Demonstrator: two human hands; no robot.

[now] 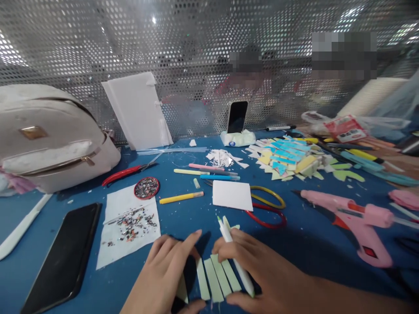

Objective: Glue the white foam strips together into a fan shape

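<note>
Several pale green paper strips (214, 279) lie side by side on the blue table between my two hands. My left hand (168, 268) rests at their left side, index finger stretched out and thumb apart, near the outermost strip. Another piece of pale green paper (182, 290) shows partly under it. My right hand (258, 259) is closed around a white marker (240, 264) with a green tip, which points up and away from me. Its fingertips touch the upper ends of the strips. A small green scrap (231, 223) shows behind the marker.
Beyond my hands lie a white card (232, 195) over scissors (270, 224) and several markers (181, 197). A pink glue gun (355, 218) and paper pieces (288, 157) are on the right. On the left are a black phone (65, 257), glitter paper (111, 244) and a backpack (52, 144).
</note>
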